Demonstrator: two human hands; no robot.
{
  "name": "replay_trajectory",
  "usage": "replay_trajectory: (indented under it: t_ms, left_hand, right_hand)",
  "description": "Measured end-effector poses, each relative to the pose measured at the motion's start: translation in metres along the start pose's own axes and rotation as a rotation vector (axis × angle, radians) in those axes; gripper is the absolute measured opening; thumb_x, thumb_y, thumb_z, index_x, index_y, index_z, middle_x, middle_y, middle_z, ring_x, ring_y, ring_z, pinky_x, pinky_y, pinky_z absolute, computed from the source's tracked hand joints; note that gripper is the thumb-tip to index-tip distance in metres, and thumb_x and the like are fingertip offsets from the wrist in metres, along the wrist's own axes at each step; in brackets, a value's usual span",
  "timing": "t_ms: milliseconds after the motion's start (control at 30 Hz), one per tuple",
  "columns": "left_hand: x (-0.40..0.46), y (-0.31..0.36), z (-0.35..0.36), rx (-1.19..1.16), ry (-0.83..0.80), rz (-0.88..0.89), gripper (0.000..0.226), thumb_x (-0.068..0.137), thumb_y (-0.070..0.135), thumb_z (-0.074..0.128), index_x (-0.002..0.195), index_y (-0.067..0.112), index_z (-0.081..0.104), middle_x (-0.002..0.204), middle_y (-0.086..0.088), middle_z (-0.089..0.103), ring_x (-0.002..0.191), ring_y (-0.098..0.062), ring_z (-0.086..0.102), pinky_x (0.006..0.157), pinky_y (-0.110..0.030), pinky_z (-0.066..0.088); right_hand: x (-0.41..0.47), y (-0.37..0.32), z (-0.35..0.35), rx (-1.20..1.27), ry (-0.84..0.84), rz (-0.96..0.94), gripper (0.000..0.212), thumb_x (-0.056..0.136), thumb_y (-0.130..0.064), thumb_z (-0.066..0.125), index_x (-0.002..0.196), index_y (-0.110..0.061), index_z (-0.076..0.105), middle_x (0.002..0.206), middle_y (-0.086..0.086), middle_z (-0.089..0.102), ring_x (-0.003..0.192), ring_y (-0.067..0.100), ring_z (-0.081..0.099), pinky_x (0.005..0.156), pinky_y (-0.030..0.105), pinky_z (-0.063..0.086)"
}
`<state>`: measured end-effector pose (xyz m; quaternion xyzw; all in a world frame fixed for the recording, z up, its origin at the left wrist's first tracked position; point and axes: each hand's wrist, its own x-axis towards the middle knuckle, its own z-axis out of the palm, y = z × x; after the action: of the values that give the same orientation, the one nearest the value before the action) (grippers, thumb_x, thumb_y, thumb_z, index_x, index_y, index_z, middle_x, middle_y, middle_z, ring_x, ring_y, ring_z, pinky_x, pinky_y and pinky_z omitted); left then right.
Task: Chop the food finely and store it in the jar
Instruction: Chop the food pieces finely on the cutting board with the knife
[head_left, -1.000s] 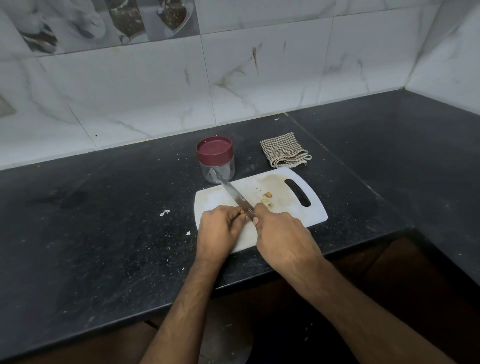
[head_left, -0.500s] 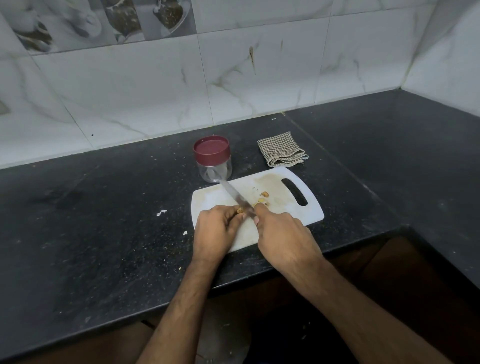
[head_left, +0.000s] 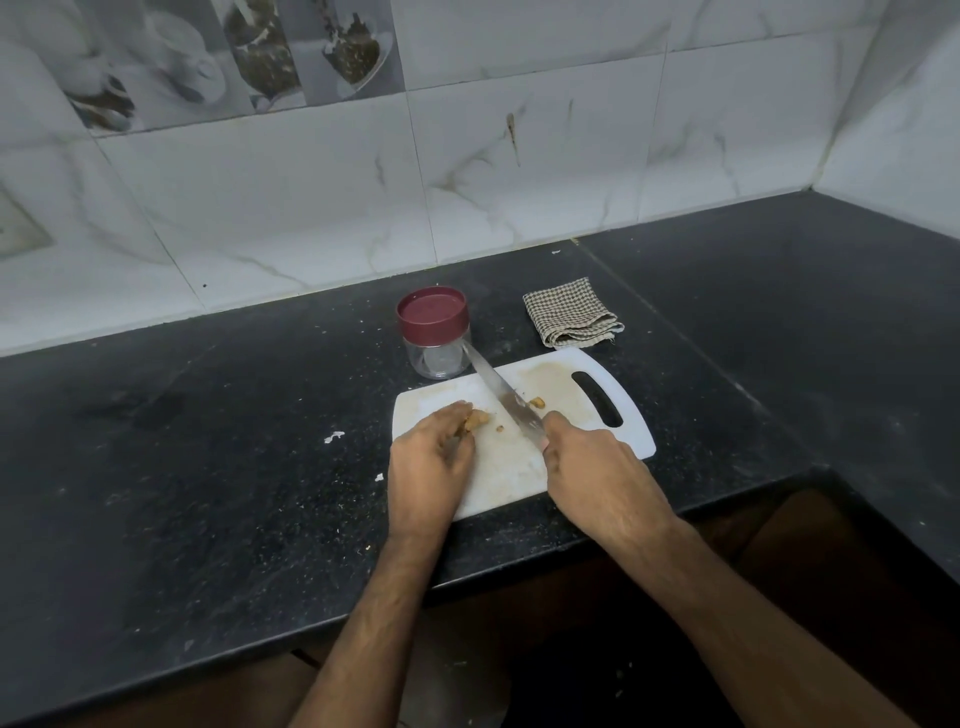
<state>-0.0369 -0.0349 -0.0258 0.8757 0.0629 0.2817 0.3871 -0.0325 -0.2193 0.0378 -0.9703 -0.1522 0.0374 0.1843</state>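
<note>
Our left hand (head_left: 431, 457) pinches food (head_left: 477, 420) on board (head_left: 631, 431); right hand (head_left: 592, 467) grips knife (head_left: 501, 397). Jar (head_left: 434, 332) lidded, behind board. Risk: small piece slips, blade nicks our fingertips.

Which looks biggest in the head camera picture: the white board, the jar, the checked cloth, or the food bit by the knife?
1. white board
2. jar and checked cloth, too alike to rank
3. food bit
</note>
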Motion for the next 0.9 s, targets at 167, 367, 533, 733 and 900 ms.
replay_trajectory:
  t_ms: [167, 367, 533, 733, 900]
  left_hand:
    - [0.001, 0.001, 0.003, 0.034, -0.055, 0.022, 0.037, 0.086, -0.001, 0.067, 0.115, 0.019, 0.079, 0.124, 0.001, 0.073, 0.117, -0.010, 0.066, 0.107, -0.033, 0.051]
    - [0.002, -0.001, -0.002, -0.078, 0.018, -0.211, 0.035, 0.090, 0.003, 0.057, 0.117, 0.014, 0.076, 0.106, -0.002, 0.078, 0.067, -0.005, 0.065, 0.070, -0.023, 0.056]
    - [0.006, 0.002, 0.002, 0.160, -0.021, -0.193, 0.035, 0.085, 0.055, 0.061, 0.105, 0.027, 0.065, 0.097, 0.014, 0.065, 0.093, -0.005, 0.055, 0.089, -0.036, 0.039]
    - [0.006, -0.002, 0.003, 0.102, -0.093, -0.184, 0.047, 0.079, 0.049, 0.077, 0.108, 0.035, 0.042, 0.081, 0.015, 0.066, 0.091, -0.002, 0.060, 0.096, -0.041, 0.033]
    - [0.004, -0.002, 0.002, -0.023, -0.029, -0.161, 0.045, 0.074, 0.044, 0.073, 0.105, 0.033, 0.044, 0.078, 0.016, 0.067, 0.079, 0.000, 0.063, 0.095, -0.048, 0.048]
  right_hand:
    - [-0.003, 0.003, 0.004, -0.009, -0.018, -0.008, 0.023, 0.106, -0.023, 0.037, 0.127, -0.021, 0.044, 0.079, -0.003, 0.055, 0.077, 0.019, 0.060, 0.067, 0.035, 0.048]
    - [-0.006, 0.004, 0.006, -0.020, -0.102, -0.004, 0.016, 0.105, -0.023, 0.040, 0.119, -0.020, 0.047, 0.085, -0.003, 0.054, 0.082, 0.018, 0.059, 0.071, 0.035, 0.050]
    - [-0.001, 0.004, 0.002, -0.127, -0.114, -0.020, 0.022, 0.104, -0.020, 0.038, 0.124, -0.020, 0.048, 0.083, -0.002, 0.050, 0.080, 0.020, 0.054, 0.068, 0.035, 0.043]
    - [0.014, 0.006, -0.019, -0.248, -0.096, 0.019, 0.034, 0.097, -0.011, 0.035, 0.127, -0.019, 0.051, 0.084, 0.000, 0.048, 0.082, 0.023, 0.051, 0.068, 0.037, 0.042]
    - [0.012, 0.010, -0.017, -0.215, -0.006, 0.002, 0.026, 0.103, -0.016, 0.035, 0.126, -0.018, 0.047, 0.075, -0.003, 0.042, 0.077, 0.021, 0.050, 0.065, 0.035, 0.039]
